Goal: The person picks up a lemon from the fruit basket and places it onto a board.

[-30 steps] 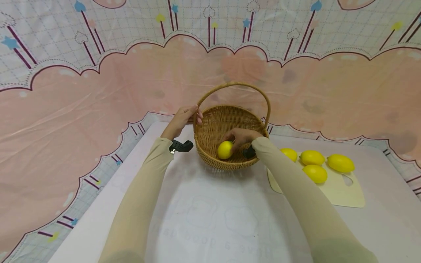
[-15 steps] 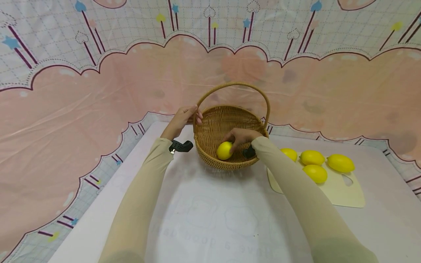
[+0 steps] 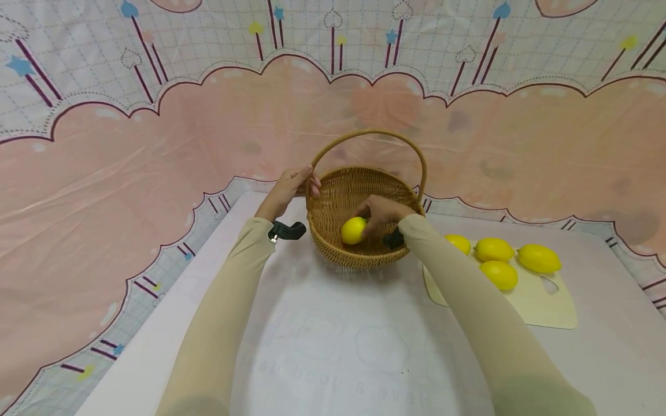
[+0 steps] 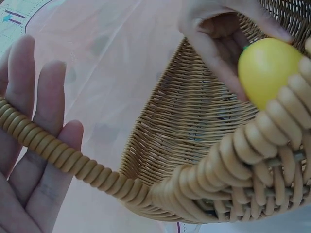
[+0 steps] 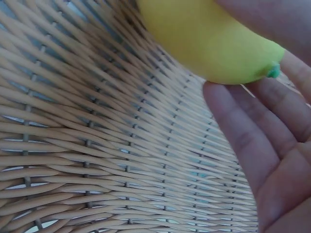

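Note:
A wicker basket with a tall arched handle stands at the back of the white table. My left hand holds the left side of that handle, thumb in front and fingers behind. In the left wrist view its fingers lie behind the wrapped cane. Inside the basket, my right hand pinches a yellow lemon between thumb and fingers. Seen from the right wrist, the lemon has a small green stem tip and sits at the fingertips, near the woven wall.
Right of the basket lies a pale yellow cutting board with a handle hole. Several lemons rest on it, one partly behind my right sleeve. A patterned pink and white cloth hangs behind the white table.
Within the basket, the lemon in my right hand has risen slightly and shifted a little left. My left hand stays on the handle, and the basket has not moved.

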### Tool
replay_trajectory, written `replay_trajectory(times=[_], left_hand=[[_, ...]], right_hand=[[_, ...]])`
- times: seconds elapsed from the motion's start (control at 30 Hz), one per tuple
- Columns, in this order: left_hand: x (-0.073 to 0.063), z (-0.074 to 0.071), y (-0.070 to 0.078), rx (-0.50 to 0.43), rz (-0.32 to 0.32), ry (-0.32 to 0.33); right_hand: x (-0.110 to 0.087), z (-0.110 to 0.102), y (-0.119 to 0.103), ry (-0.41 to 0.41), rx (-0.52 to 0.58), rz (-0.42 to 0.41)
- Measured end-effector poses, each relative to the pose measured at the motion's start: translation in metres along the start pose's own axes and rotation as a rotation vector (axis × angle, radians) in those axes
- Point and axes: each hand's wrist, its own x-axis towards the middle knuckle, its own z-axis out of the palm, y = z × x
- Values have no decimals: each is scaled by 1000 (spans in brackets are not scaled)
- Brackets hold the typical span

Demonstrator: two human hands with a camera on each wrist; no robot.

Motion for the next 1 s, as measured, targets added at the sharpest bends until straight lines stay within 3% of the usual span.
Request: replay_trajectory(times=[0.27, 0.63, 1.0], left_hand=[[1, 1, -3, -8, 6, 18], [-2, 0, -5, 4, -2, 34], [-5, -2, -5, 6, -15, 47]], right_hand=[[-1, -6, -1, 139, 114, 28], [-7, -18, -17, 241, 120, -34], [-46, -33, -41, 352, 146, -102]])
